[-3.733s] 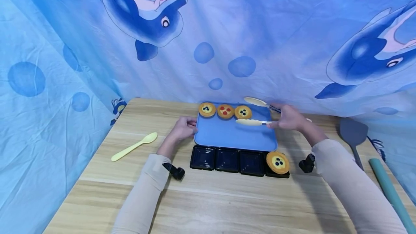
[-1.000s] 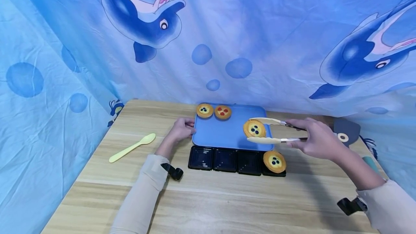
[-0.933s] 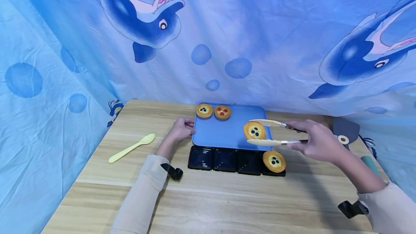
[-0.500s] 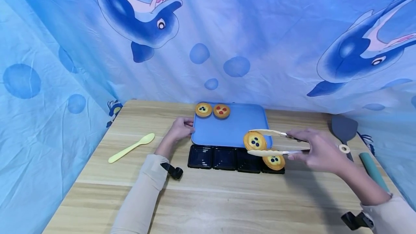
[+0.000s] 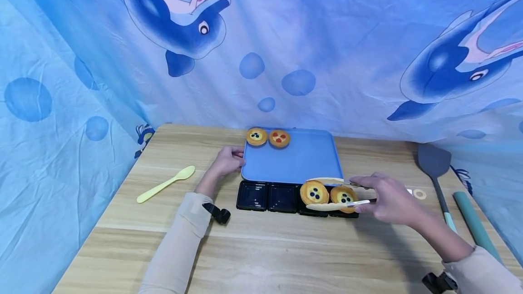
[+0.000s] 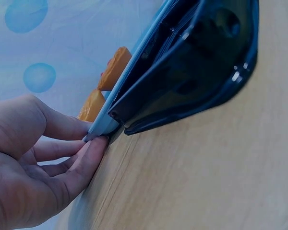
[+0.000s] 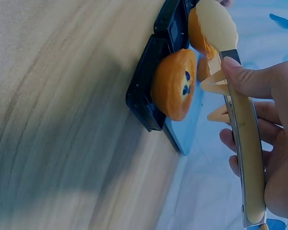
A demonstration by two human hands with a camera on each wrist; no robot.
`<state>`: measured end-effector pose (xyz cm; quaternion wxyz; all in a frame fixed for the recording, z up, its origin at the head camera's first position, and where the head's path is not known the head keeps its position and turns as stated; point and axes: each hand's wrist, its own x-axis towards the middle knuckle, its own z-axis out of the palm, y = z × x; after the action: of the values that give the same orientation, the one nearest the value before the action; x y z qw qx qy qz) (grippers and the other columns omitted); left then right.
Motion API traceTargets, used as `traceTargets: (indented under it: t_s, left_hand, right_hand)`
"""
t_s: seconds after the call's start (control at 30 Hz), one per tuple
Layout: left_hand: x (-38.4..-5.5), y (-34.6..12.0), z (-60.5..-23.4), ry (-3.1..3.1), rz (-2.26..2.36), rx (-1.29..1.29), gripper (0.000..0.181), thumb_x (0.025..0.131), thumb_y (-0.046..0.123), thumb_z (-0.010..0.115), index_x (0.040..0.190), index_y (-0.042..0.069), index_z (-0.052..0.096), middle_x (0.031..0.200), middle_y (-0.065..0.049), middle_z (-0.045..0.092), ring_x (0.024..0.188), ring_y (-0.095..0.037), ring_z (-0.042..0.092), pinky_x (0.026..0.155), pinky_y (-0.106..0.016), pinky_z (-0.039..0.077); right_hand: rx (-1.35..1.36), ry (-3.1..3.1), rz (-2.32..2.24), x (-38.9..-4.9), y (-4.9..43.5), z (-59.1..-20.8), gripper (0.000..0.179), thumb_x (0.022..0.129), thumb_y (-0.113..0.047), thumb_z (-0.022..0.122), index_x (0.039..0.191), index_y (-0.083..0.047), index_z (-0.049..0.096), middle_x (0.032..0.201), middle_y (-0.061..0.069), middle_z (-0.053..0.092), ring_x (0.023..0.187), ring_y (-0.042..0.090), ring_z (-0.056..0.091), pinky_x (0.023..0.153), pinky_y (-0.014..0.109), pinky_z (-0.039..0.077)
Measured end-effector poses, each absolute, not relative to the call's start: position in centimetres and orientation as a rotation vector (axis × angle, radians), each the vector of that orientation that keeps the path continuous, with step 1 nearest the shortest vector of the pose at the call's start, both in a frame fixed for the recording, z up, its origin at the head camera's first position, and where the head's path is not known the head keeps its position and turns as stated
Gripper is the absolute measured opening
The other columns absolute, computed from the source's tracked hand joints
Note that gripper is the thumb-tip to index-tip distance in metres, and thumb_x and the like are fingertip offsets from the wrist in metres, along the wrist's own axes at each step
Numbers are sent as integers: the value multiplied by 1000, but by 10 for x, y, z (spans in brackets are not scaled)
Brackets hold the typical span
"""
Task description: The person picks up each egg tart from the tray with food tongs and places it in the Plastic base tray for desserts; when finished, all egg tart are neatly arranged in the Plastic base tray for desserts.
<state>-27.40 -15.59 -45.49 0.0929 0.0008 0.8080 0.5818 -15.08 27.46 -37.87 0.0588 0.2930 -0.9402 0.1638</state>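
My left hand [image 5: 226,161] pinches the left edge of the blue tray [image 5: 292,164] between thumb and fingers, as the left wrist view also shows. My right hand [image 5: 386,199] grips a pair of tongs [image 7: 247,158] with cream-coloured tips. Between those tips is an egg tart [image 5: 314,192] with blueberries, at the third compartment from the left of the black four-part container [image 5: 252,195]. In the rightmost compartment sits another blueberry tart [image 5: 343,197], partly covered by the lower tong arm. A blueberry tart [image 5: 256,136] and a strawberry tart [image 5: 279,138] rest at the tray's back left.
To the left lies a pale yellow spoon [image 5: 165,184]. On the right are a grey spatula [image 5: 434,160] and a green rod [image 5: 476,223]. A blue curtain [image 5: 269,58] with dolphins hangs behind the wooden table [image 5: 261,253]. The container stands against the tray's front edge.
The tongs took a blueberry tart from the tray's back row and carried it forward, down to the black container's third compartment. My left hand stayed at the tray's edge.
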Motion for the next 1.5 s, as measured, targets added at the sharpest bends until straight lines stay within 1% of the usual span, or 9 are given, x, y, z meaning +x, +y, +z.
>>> traceTargets:
  t_s: [0.13, 0.47, 0.57, 0.73, 0.93, 1.13, 1.27, 1.33, 1.5]
  left_hand:
    - [-275, -156, -454, 2403, 1723, 5, 48, 84, -9, 61, 132, -11, 56, 110, -22, 61, 89, -27, 63, 70, -33, 61]
    - [-276, -155, -450, 2372, 1743, 12, 46, 87, -9, 61, 132, -11, 55, 110, -21, 58, 89, -27, 62, 69, -34, 61]
    - [-276, -155, -449, 2378, 1739, 19, 46, 87, -8, 61, 132, -11, 55, 110, -22, 59, 89, -27, 62, 69, -34, 61]
    - [-275, -156, -450, 2403, 1726, 29, 46, 86, -8, 61, 131, -12, 55, 109, -22, 59, 88, -27, 63, 68, -34, 61]
    - [-273, -156, -451, 2405, 1721, 14, 47, 85, -8, 62, 131, -11, 56, 109, -22, 60, 87, -26, 63, 69, -33, 61]
    - [-274, -158, -454, 2396, 1722, 9, 47, 85, -8, 61, 132, -10, 55, 109, -21, 61, 87, -26, 63, 68, -33, 61]
    - [-273, -158, -454, 2395, 1725, 14, 47, 85, -9, 61, 132, -10, 56, 110, -22, 61, 88, -27, 63, 69, -33, 61]
    - [-273, -158, -454, 2395, 1728, 15, 47, 85, -9, 61, 132, -10, 56, 110, -22, 61, 88, -27, 63, 69, -33, 61]
    - [-273, -156, -454, 2372, 1751, 9, 46, 85, -10, 61, 131, -12, 56, 108, -22, 60, 87, -27, 63, 69, -33, 61]
  right_hand:
    - [904, -2841, 494, -152, 273, -382, 64, 68, -28, 91, 124, -6, 68, 118, 6, 70, 100, 26, 64, 78, 49, 56]
    - [912, -2842, 478, -153, 273, -386, 64, 66, -25, 92, 123, -6, 69, 117, 7, 70, 98, 27, 64, 75, 49, 56]
    - [901, -2868, 495, -153, 273, -385, 74, 65, -31, 93, 128, -4, 66, 121, 10, 68, 101, 30, 63, 78, 51, 56]
    - [870, -2903, 567, -151, 274, -378, 92, 65, -41, 92, 138, 1, 55, 130, 17, 62, 107, 36, 60, 82, 58, 54]
    - [867, -2880, 577, -149, 275, -378, 92, 66, -40, 92, 138, 2, 54, 132, 18, 61, 108, 36, 59, 82, 59, 53]
    - [843, -2887, 624, -155, 275, -371, 94, 69, -43, 90, 140, 3, 52, 133, 21, 59, 110, 39, 60, 82, 59, 53]
    - [819, -2921, 662, -163, 272, -358, 94, 72, -40, 89, 145, 3, 47, 134, 24, 57, 114, 42, 57, 85, 63, 50]
    - [810, -2932, 670, -169, 269, -351, 95, 73, -41, 88, 146, 1, 45, 135, 24, 56, 118, 44, 54, 90, 66, 46]
    - [833, -2909, 674, -185, 264, -343, 97, 74, -45, 86, 148, 2, 43, 140, 25, 52, 123, 47, 47, 94, 69, 41]
